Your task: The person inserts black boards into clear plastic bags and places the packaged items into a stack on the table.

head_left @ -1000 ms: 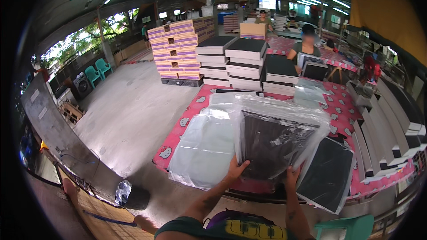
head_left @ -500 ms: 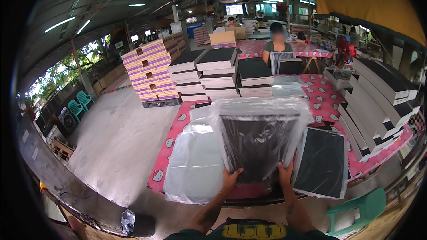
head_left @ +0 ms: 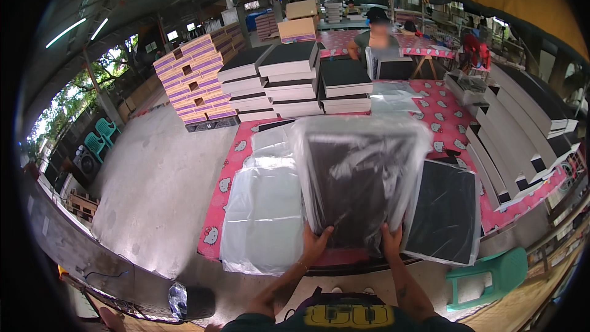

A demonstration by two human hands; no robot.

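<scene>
Between my two hands a black panel with pale edges, inside a clear plastic bag [head_left: 356, 178], is held tilted over the table's near edge. My left hand [head_left: 316, 238] grips its lower left corner, thumb on the front face. The lower right corner is in my right hand [head_left: 391, 238], gripped the same way. Loose plastic bunches along the bag's far end. To the left lies a stack of flat clear plastic bags [head_left: 261, 215]. Another bagged black panel [head_left: 444, 212] rests on the table to the right.
A pink patterned cloth covers the table [head_left: 212, 233]. Stacks of black-topped panels [head_left: 292, 61] stand at its far side, and more stacks [head_left: 522, 117] on the right. Boxes [head_left: 196, 80] are piled on a pallet. A green plastic chair [head_left: 491, 280] is near right. A person [head_left: 375, 40] works across.
The bagged panel stays in both hands and tips slightly more upright. My view has shifted, so the surroundings sit a little higher. The person across has leaned and bent the head down.
</scene>
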